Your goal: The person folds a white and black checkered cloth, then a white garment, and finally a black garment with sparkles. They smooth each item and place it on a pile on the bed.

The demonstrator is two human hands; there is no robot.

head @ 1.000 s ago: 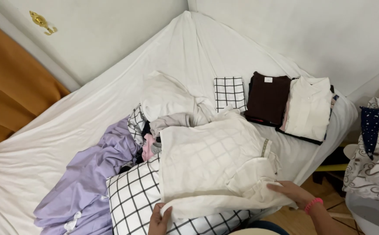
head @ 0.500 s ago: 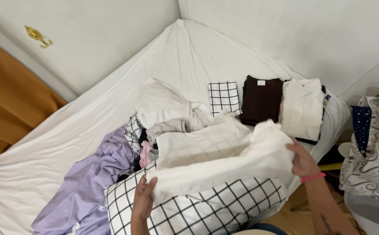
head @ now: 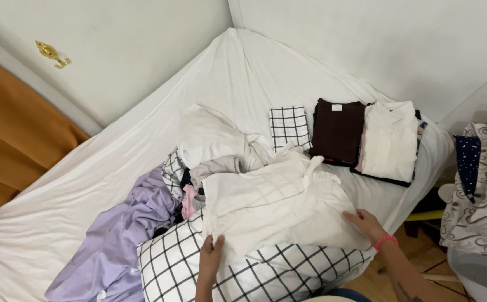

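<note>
White-sheeted bed (head: 86, 184) in room corner, wall behind. Left hand (head: 211, 254) pinches near edge of cream checked garment (head: 271, 210); right hand (head: 366, 223), fingers spread, presses flat on its right side. Garment lies half-folded atop grid-pattern pillow (head: 254, 274). Step judged: mid-fold, smoothing. Next fold needs edges aligned. Beyond: lilac cloth (head: 114, 240), unfolded heap (head: 210, 140), folded stack (head: 366, 137).

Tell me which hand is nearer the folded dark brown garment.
Right. The right hand rests on the cream shirt below the folded dark brown garment; the left hand sits farther away.
</note>
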